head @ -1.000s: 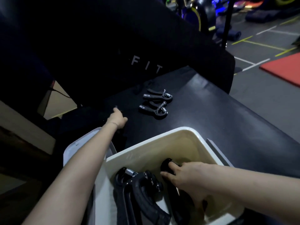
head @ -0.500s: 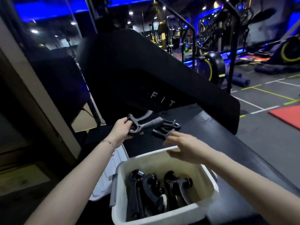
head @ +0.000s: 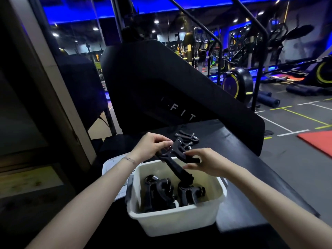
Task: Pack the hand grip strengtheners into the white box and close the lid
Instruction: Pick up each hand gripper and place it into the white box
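Note:
A black hand grip strengthener (head: 177,159) hangs over the white box (head: 177,222), its lower handle pointing down into the box. My left hand (head: 151,146) grips its top end. My right hand (head: 204,161) touches its other handle from the right, with thumb and fingers around the tip. Inside the box lie several black strengtheners (head: 159,193), some with silver springs. Two more strengtheners (head: 187,138) lie on the black surface behind my hands.
The box stands on a black padded surface (head: 239,159) of a gym machine. The white lid (head: 113,164) lies to the left of the box, partly under my left arm. A black upright panel (head: 161,90) marked FIT rises behind. Gym floor lies at right.
My left hand picked a strengthener off the black surface and carried it toward me over the box. My right hand left the box and came up to the strengthener's handle.

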Demonstrator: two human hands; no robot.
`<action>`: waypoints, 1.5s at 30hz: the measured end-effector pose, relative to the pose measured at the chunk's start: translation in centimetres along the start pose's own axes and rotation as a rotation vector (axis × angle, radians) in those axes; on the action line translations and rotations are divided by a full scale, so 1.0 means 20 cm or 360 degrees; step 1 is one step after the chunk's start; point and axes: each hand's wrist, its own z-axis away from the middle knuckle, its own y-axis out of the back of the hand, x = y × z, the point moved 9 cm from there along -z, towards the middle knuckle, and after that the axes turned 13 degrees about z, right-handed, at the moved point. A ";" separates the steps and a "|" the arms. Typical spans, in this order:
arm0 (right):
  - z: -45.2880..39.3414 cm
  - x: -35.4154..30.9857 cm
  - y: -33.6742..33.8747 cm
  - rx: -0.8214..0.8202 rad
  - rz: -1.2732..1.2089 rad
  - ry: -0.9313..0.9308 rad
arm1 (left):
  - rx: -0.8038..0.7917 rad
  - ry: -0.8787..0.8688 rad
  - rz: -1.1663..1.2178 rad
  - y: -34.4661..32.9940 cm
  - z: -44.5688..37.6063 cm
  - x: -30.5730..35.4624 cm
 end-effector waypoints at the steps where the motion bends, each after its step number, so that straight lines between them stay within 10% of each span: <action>1: 0.01 0.00 0.00 -0.0010 -0.0048 0.0015 | -0.0018 -0.0049 -0.0047 -0.01 0.01 0.03; 18: 0.11 0.16 -0.19 -0.0126 -0.1312 -0.0656 | -0.0432 -0.0463 -0.1014 -0.38 0.07 0.08; 33: 0.13 0.27 -0.27 -0.0344 -0.1165 -0.0888 | -0.0558 -0.0245 -0.1328 -0.62 0.08 -0.10; 45: -0.08 0.57 0.05 0.0238 -0.0407 -0.0673 | -0.0802 -0.0405 -0.1546 -0.77 0.09 -0.20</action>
